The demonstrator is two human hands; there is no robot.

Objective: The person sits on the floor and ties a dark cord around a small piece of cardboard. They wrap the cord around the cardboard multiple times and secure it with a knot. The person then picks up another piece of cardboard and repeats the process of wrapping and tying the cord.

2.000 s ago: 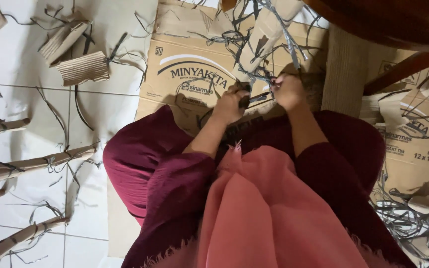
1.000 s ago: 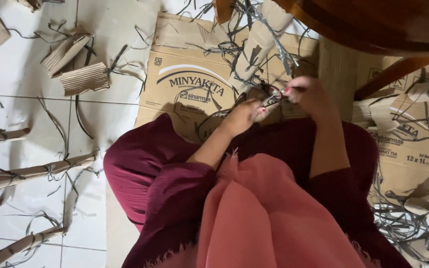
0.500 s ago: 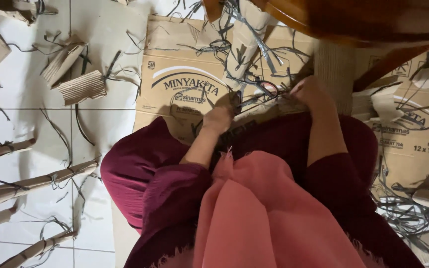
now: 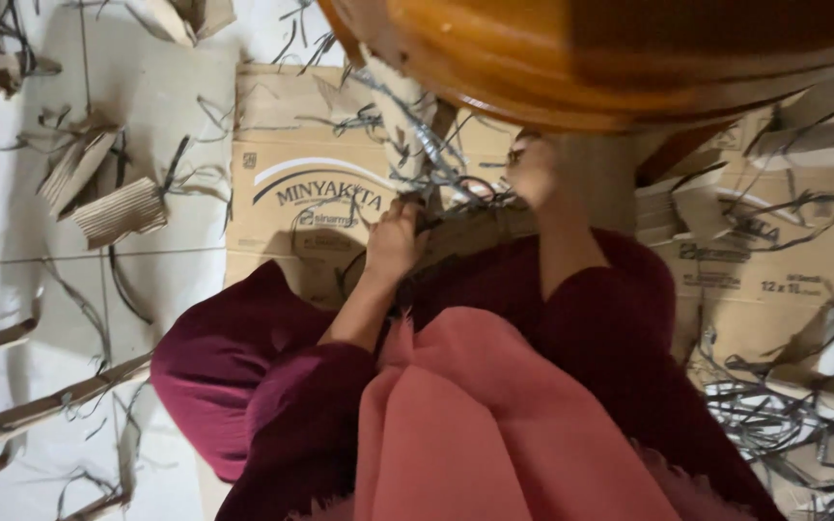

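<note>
I sit on the floor in dark red clothes with a pink scarf hanging down my front. My left hand (image 4: pixel 396 239) grips the left end of a brown cardboard piece (image 4: pixel 475 233) lying across my lap. My right hand (image 4: pixel 533 172) is raised just beyond it, fingers closed among thin grey strips (image 4: pixel 417 145) that tangle above the cardboard. What exactly the right fingers pinch is hard to make out. A flattened cardboard box (image 4: pixel 311 174) lies on the floor in front of my knees.
A rounded wooden furniture edge (image 4: pixel 610 58) overhangs the top of the view. Rolled corrugated cardboard pieces (image 4: pixel 118 212) and long folded strips (image 4: pixel 41 410) lie on the white tiled floor at left. More flattened boxes (image 4: pixel 774 280) and grey strip tangles (image 4: pixel 784 425) lie at right.
My right hand has lifted up and away from my lap toward the wooden edge. My left hand stays on the cardboard. The camera has tilted, bringing the wooden furniture further into view.
</note>
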